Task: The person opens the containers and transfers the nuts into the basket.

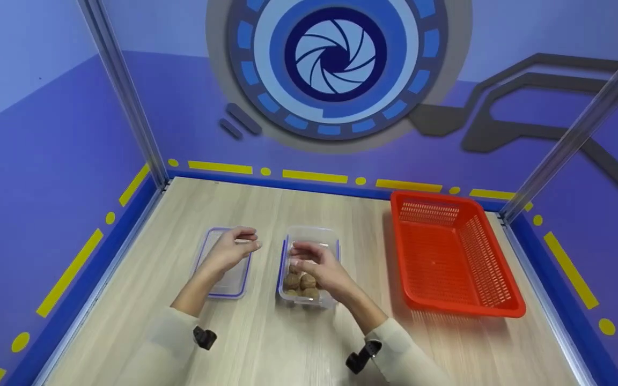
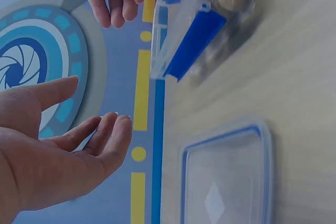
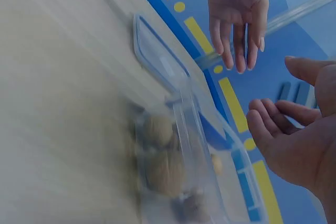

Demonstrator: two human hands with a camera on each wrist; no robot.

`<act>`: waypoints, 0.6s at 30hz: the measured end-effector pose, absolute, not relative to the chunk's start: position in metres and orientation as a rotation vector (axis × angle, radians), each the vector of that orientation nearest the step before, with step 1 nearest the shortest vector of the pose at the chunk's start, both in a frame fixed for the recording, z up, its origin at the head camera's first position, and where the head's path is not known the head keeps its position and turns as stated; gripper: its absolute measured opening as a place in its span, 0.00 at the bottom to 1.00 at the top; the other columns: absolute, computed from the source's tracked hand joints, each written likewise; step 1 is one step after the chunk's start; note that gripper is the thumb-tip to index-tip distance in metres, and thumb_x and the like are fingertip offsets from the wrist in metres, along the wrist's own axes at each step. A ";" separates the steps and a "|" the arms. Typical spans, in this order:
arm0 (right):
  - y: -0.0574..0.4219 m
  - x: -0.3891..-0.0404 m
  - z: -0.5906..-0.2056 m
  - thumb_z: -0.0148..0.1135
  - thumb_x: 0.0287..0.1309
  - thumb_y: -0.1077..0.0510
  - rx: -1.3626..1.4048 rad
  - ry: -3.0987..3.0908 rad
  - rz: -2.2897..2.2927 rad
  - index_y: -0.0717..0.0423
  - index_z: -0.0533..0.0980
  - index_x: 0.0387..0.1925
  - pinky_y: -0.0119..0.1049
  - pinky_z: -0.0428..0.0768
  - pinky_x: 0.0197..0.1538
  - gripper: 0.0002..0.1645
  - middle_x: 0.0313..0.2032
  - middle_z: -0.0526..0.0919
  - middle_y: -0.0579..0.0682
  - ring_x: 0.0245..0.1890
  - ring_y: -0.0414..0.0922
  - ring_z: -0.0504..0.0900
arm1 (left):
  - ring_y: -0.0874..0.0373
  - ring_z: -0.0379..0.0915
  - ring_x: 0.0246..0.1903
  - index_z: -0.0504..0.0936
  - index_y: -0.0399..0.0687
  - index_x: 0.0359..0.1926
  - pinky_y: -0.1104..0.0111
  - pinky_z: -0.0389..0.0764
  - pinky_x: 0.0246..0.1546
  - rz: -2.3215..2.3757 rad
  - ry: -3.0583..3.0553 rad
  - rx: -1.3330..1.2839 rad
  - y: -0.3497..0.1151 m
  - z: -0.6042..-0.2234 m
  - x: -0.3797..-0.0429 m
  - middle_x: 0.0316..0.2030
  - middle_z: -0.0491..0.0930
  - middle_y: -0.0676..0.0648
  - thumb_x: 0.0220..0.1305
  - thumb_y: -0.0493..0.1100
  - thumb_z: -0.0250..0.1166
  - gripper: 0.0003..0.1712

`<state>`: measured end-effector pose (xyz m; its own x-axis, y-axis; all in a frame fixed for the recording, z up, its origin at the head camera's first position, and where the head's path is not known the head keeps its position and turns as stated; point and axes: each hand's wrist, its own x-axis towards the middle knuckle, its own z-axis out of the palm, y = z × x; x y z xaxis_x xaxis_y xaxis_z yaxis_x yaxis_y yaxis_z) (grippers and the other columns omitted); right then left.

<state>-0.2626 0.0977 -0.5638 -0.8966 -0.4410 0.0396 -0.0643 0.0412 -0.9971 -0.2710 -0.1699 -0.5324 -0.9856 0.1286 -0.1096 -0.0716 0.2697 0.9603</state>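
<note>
My left hand (image 1: 228,252) hovers over the clear lid (image 1: 228,281) with a blue seal, its fingers loosely bent and nothing in them. Above the clear plastic box (image 1: 309,233) is my right hand (image 1: 324,268), which also holds nothing; its fingers are relaxed and apart from the thumb. Several walnuts (image 1: 309,281) lie in the near part of the box, partly covered by the right hand in the head view. Blue clip flaps (image 2: 197,43) hang along the box's sides. In the right wrist view, walnuts (image 3: 165,171) show through the box wall.
A red plastic basket (image 1: 432,252) stands on the right of the wooden table (image 1: 266,343). Blue panels with yellow dashes (image 1: 314,176) enclose the back and both sides, with metal posts (image 1: 126,96) at the corners.
</note>
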 end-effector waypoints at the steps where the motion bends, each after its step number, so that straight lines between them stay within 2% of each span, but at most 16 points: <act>1: 0.103 -0.263 -0.565 0.68 0.72 0.58 -0.529 2.072 -1.908 0.70 0.70 0.70 0.41 0.79 0.64 0.33 0.62 0.79 0.68 0.61 0.53 0.80 | 0.43 0.78 0.59 0.72 0.29 0.71 0.53 0.80 0.61 1.817 2.356 0.052 -0.165 -0.535 -0.271 0.62 0.77 0.32 0.73 0.38 0.66 0.30; 5: 0.121 -0.266 -0.571 0.68 0.72 0.60 -0.603 2.179 -1.838 0.67 0.72 0.70 0.49 0.78 0.67 0.30 0.61 0.81 0.62 0.63 0.58 0.79 | 0.43 0.80 0.57 0.73 0.29 0.68 0.51 0.80 0.60 1.898 2.299 0.032 -0.149 -0.550 -0.273 0.60 0.78 0.31 0.72 0.36 0.66 0.28; 8: 0.130 -0.269 -0.578 0.69 0.69 0.64 -0.665 2.239 -1.819 0.68 0.73 0.68 0.59 0.76 0.68 0.29 0.59 0.81 0.62 0.62 0.62 0.79 | 0.43 0.80 0.56 0.74 0.29 0.68 0.49 0.81 0.60 1.964 2.244 -0.001 -0.139 -0.562 -0.274 0.61 0.77 0.31 0.71 0.36 0.66 0.28; 10: 0.133 -0.271 -0.583 0.70 0.67 0.65 -0.690 2.272 -1.806 0.68 0.73 0.67 0.63 0.75 0.68 0.30 0.59 0.82 0.62 0.61 0.63 0.79 | 0.44 0.80 0.56 0.73 0.30 0.68 0.48 0.82 0.59 2.000 2.208 -0.035 -0.132 -0.569 -0.276 0.62 0.76 0.32 0.71 0.36 0.67 0.28; 14: 0.135 -0.275 -0.591 0.72 0.65 0.65 -0.703 2.375 -1.761 0.65 0.76 0.65 0.61 0.75 0.68 0.29 0.57 0.83 0.61 0.60 0.61 0.80 | 0.42 0.79 0.53 0.72 0.29 0.69 0.49 0.84 0.55 2.044 2.168 -0.067 -0.119 -0.582 -0.283 0.63 0.75 0.30 0.72 0.37 0.66 0.29; 18: 0.134 -0.282 -0.595 0.74 0.65 0.62 -0.708 2.508 -1.694 0.64 0.77 0.64 0.57 0.77 0.67 0.28 0.56 0.82 0.62 0.59 0.57 0.81 | 0.38 0.78 0.56 0.69 0.26 0.70 0.48 0.84 0.55 2.071 2.123 -0.114 -0.107 -0.594 -0.293 0.63 0.73 0.30 0.73 0.37 0.65 0.31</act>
<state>-0.2821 0.1341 -0.5951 -0.8956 -0.3860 0.2211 -0.3493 0.3025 -0.8869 -0.2934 -0.1071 -0.5944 -0.9820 0.0657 -0.1769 -0.1752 0.0303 0.9841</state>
